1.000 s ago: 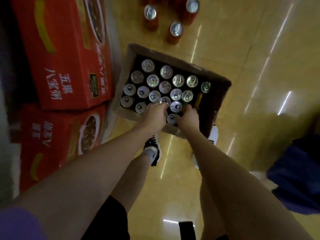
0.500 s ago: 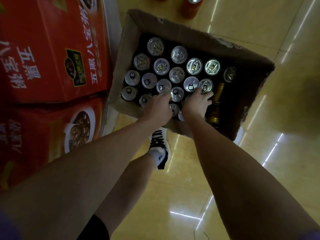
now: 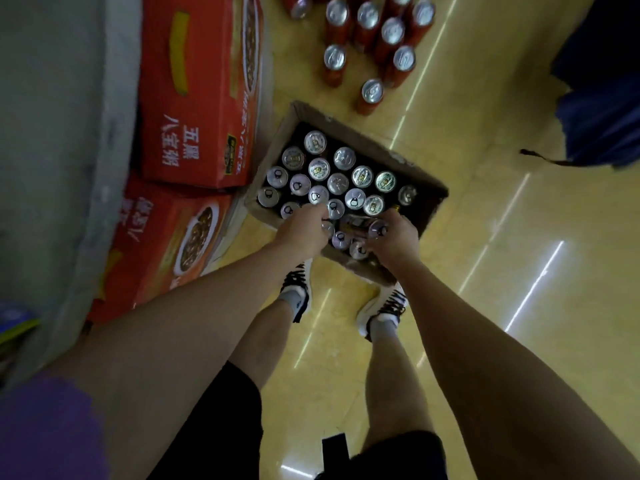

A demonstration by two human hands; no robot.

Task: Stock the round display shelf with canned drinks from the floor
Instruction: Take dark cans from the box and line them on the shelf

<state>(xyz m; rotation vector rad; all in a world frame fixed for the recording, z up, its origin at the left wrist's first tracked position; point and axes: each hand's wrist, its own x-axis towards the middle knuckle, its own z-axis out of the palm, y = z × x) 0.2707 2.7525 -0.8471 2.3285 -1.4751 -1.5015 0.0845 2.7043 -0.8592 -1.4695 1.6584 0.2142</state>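
Observation:
An open cardboard box point(image 3: 412, 168) stands on the floor, filled with several upright dark cans with silver tops point(image 3: 337, 183). My left hand point(image 3: 304, 232) is at the box's near left side, fingers curled down around the top of a can point(image 3: 327, 229) that stands in the box. My right hand point(image 3: 396, 239) holds a dark can point(image 3: 360, 222) tilted on its side just above the near row, its silver top facing me. The grey curved edge of the display shelf point(image 3: 59, 140) runs along the left.
Several red cans point(image 3: 372, 91) stand on the glossy floor beyond the box. Two red cartons point(image 3: 197, 98) are stacked left of the box against the shelf base. A dark blue object point(image 3: 602, 84) is at right. My shoes point(image 3: 298, 289) are just before the box.
The view has pulled back from the box. My right hand has lifted one can out of the near row and tipped it sideways. My left hand has closed on a can.

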